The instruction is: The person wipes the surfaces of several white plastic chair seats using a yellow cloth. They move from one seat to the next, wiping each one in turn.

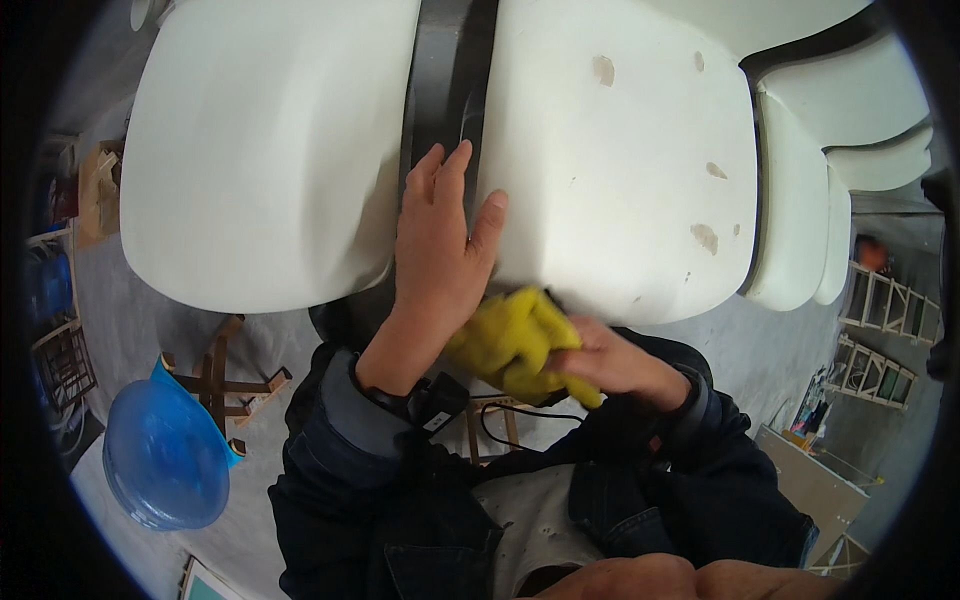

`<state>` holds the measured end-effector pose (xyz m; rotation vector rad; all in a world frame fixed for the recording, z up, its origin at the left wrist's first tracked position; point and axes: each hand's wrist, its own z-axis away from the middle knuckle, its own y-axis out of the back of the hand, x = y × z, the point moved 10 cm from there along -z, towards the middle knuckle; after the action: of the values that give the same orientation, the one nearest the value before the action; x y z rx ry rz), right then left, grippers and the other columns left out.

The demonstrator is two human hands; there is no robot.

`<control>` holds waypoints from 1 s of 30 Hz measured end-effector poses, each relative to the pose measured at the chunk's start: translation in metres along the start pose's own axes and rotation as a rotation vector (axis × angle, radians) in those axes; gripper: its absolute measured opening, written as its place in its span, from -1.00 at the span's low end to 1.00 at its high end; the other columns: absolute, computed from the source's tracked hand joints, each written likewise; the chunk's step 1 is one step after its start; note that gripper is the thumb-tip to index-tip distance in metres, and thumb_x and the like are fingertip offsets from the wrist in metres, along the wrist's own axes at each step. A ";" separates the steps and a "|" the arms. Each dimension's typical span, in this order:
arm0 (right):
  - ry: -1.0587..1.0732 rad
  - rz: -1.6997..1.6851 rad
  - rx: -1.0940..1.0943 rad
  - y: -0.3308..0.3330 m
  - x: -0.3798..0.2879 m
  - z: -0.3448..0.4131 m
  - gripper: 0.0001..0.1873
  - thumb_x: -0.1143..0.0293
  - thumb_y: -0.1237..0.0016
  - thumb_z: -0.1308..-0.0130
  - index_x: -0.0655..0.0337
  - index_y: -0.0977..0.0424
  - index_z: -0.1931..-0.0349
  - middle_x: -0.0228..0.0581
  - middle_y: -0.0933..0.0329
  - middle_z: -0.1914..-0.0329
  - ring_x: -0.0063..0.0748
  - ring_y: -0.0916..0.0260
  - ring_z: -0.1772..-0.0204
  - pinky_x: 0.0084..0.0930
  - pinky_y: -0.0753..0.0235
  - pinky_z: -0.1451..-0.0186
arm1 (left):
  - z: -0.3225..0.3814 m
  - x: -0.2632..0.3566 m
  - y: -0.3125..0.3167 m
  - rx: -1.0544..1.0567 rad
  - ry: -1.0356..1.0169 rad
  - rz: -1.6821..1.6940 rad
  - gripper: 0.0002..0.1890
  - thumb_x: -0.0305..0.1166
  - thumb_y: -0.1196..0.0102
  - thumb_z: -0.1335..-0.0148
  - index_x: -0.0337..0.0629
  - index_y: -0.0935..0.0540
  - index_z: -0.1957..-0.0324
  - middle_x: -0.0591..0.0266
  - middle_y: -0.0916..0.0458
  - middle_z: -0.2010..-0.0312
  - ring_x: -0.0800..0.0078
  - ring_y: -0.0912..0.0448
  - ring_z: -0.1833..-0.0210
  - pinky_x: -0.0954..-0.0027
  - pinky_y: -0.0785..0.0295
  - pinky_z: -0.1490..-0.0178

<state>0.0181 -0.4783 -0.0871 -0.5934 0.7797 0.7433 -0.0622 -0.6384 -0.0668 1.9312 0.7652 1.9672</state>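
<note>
A white upholstered chair (637,172) with several peeled patches stands before me on the right, its long dark frame (442,75) running beside a second white padded part (255,165) on the left. Over the dark frame my left hand (442,247) is raised with fingers spread, holding nothing; whether it touches the frame I cannot tell. My right hand (607,356), near my body below the chair's front edge, grips a yellow cloth or glove (517,337), blurred by motion. Its lower left part passes close to my left wrist.
More white padded furniture (795,210) stands at the right. A translucent blue basin (169,454) sits at the lower left near a brown wooden stand (217,375). Light metal frames (889,300) and a grey board (810,480) are farther right. A black cable loops by my waist.
</note>
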 end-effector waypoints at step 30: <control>0.292 -0.590 0.287 0.010 -0.035 -0.025 -0.40 0.13 0.13 -0.44 0.26 -0.12 -0.35 -0.15 -0.33 -0.29 -0.29 -0.32 -0.32 -0.36 -0.39 -0.28 | 0.042 0.012 0.026 -0.193 0.017 0.613 -0.66 -0.17 -0.18 -0.32 -0.32 -0.57 0.17 0.27 -0.56 0.43 0.64 -0.47 0.39 0.53 -0.41 0.29</control>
<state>-0.0165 -0.5030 -0.0755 -0.6345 0.9007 -0.0008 -0.0170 -0.6465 -0.0440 2.1983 -0.0425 2.2745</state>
